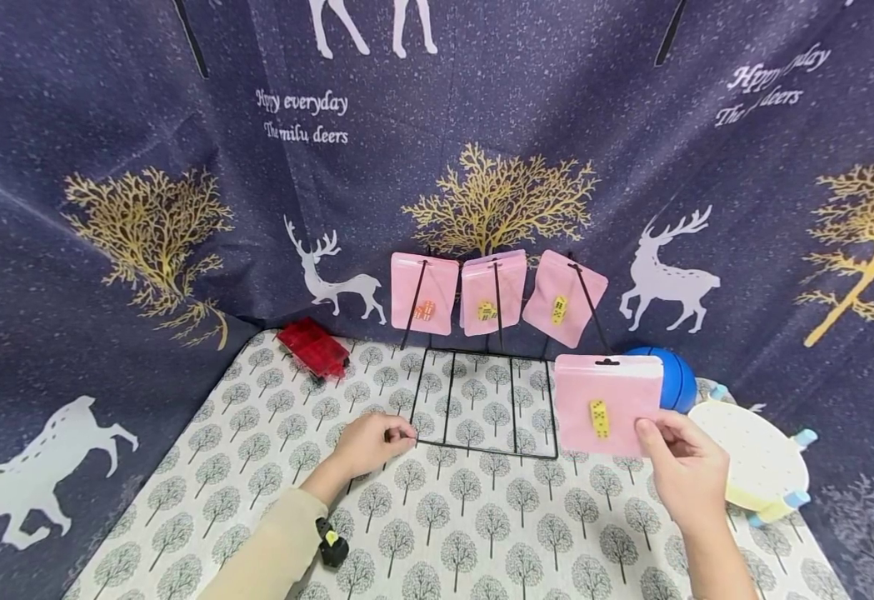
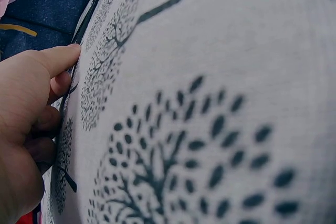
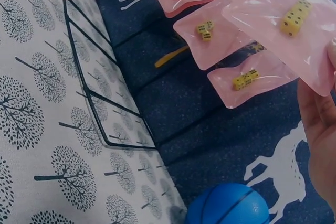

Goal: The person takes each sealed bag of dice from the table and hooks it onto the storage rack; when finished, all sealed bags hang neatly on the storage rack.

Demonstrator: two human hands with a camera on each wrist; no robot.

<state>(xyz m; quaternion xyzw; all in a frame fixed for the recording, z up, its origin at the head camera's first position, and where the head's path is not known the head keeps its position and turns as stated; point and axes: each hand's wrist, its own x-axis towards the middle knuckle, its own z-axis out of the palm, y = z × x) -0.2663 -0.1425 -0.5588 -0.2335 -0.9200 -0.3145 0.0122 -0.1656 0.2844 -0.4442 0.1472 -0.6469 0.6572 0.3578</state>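
My right hand (image 1: 687, 467) pinches the lower right corner of a pink zip bag (image 1: 575, 433) with yellow dice (image 1: 599, 418) inside. The bag is held up in front of the rack's right side, its hang hole at the top. At the front left corner of a black wire rack (image 1: 481, 451), my left hand (image 1: 372, 443) grips the wire between thumb and fingers. Three hooks of the rack carry more pink bags: a left bag (image 1: 405, 283) with orange dice, a middle bag (image 1: 510, 283) with yellow dice, apparently doubled, and a tilted right bag (image 1: 545, 292) with yellow dice.
A red translucent object (image 1: 315, 346) lies at the back left of the tree-print cloth (image 1: 437, 533). Behind my right hand are a blue ball (image 1: 676, 379) and a pale yellow round stool-like piece (image 1: 751, 454) with blue-tipped legs. A dark patterned curtain (image 1: 437, 100) hangs behind.
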